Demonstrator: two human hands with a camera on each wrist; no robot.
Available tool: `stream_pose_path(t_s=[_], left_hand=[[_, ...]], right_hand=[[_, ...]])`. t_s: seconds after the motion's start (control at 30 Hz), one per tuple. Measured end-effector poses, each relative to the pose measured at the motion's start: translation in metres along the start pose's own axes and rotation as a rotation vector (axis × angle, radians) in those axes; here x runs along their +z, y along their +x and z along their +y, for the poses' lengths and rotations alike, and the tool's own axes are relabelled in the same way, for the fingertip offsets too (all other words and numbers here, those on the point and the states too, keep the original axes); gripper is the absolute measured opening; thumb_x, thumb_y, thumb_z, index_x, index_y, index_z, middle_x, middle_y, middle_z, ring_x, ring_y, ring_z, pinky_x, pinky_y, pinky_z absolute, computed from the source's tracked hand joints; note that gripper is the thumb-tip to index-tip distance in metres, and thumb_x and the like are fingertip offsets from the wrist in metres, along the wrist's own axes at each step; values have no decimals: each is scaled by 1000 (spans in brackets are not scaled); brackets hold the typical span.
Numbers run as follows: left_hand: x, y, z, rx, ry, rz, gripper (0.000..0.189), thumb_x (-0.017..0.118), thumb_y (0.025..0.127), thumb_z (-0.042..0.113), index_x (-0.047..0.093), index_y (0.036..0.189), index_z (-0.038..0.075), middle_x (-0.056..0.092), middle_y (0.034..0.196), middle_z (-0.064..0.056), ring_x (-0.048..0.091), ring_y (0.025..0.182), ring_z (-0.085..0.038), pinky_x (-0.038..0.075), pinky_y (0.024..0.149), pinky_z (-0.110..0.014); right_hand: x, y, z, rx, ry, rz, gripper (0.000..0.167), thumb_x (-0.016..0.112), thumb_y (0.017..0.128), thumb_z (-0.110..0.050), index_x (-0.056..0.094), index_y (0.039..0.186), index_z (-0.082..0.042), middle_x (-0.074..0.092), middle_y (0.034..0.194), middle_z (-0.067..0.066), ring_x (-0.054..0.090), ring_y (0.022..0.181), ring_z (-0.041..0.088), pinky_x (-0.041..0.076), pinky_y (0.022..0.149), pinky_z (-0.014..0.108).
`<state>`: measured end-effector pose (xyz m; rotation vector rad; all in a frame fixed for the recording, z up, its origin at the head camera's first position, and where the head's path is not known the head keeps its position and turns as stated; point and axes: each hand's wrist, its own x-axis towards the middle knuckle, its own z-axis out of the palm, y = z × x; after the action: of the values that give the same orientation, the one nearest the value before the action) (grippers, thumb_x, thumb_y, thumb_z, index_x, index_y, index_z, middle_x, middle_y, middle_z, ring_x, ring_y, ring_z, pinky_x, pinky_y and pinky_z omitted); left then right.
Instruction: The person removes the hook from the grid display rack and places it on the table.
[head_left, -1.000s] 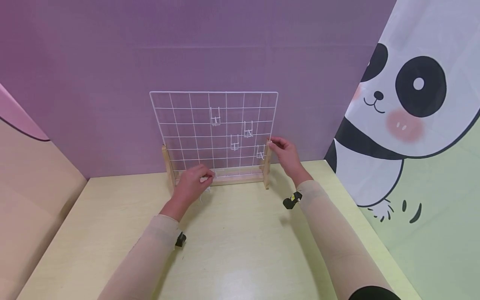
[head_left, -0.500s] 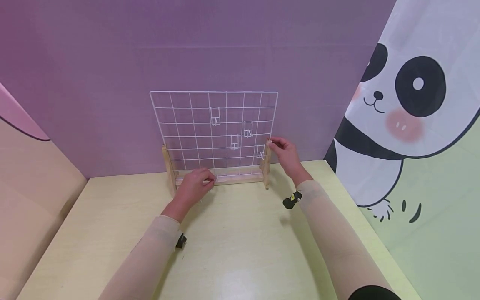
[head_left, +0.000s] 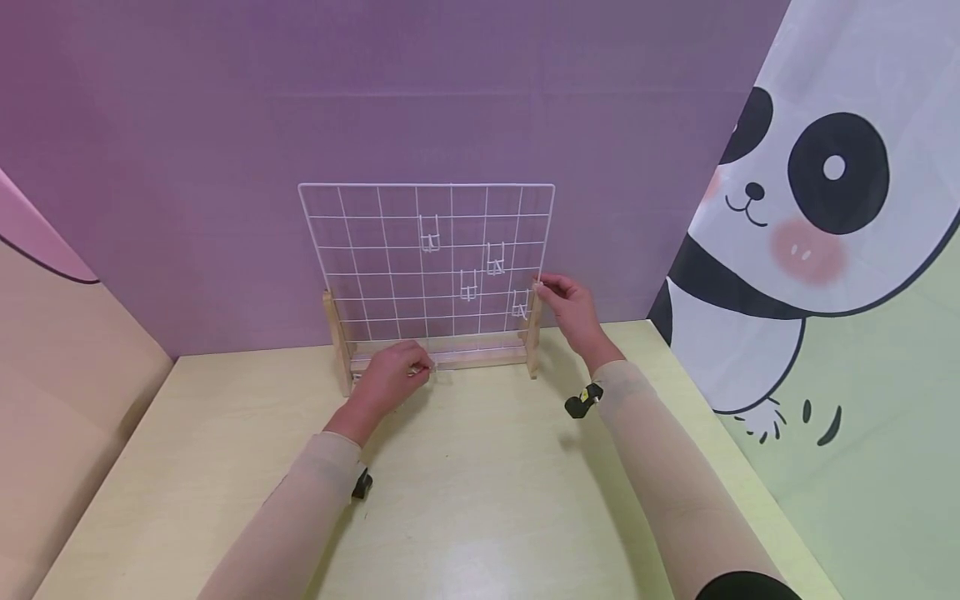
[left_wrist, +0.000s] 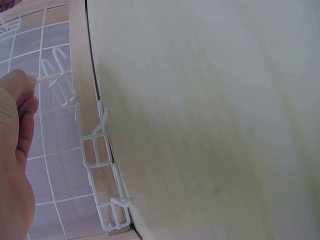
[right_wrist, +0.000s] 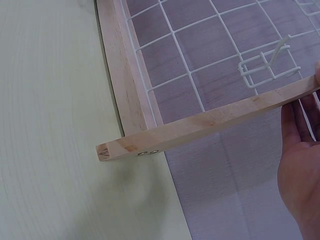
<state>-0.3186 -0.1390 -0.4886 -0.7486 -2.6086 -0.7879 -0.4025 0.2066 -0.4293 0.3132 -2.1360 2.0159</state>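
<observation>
Left hand (head_left: 390, 377) pinches a hook (left_wrist: 61, 76) by its prong, before the lower part of the grid (head_left: 390, 273); well apart from it, the right hand (head_left: 573, 315) grips the side post (head_left: 533, 335). Hanging this hook seems the step in hand, and the next move likely calls for seating its bent ends on the grid (whether they touch it, I can't tell). Two low hooks (left_wrist: 95, 145) hang near it, four upper hooks (head_left: 468, 288) higher up; the post rests on the table (head_left: 480, 467).

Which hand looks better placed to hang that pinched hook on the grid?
Probably the left: the left hand pinches the white hook close to the wire grid, while the right hand holds the wooden post at the grid's side.
</observation>
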Motion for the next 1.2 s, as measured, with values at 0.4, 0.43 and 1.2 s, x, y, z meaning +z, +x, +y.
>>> stream_pose_path(t_s=[0.4,0.43,1.2], left_hand=[[3,1,-4,-4,34,-55,10,84,95,1,79,98,9,72,96,-1,71,89,-21,65,89,-42],[3,1,-5,-7,36,-61,10,84,95,2,79,98,9,72,96,-1,70,89,-21,65,89,-42],[2,1,-5,-33,23,-133,10,84,96,3,79,99,10,70,96,1,67,90,-21,64,91,-41]], right_hand=[[0,-1,-1,-16,-18,-4,33,72,109,-14,71,138,4,72,139,19,66,116,13,54,104,26],[0,-1,-1,-17,-19,-4,33,72,109,-14,71,137,4,73,139,19,66,116,13,55,104,26],[0,-2,-1,-13,-3,-10,34,72,109,-13,70,138,5,71,141,22,66,116,12,54,105,26]])
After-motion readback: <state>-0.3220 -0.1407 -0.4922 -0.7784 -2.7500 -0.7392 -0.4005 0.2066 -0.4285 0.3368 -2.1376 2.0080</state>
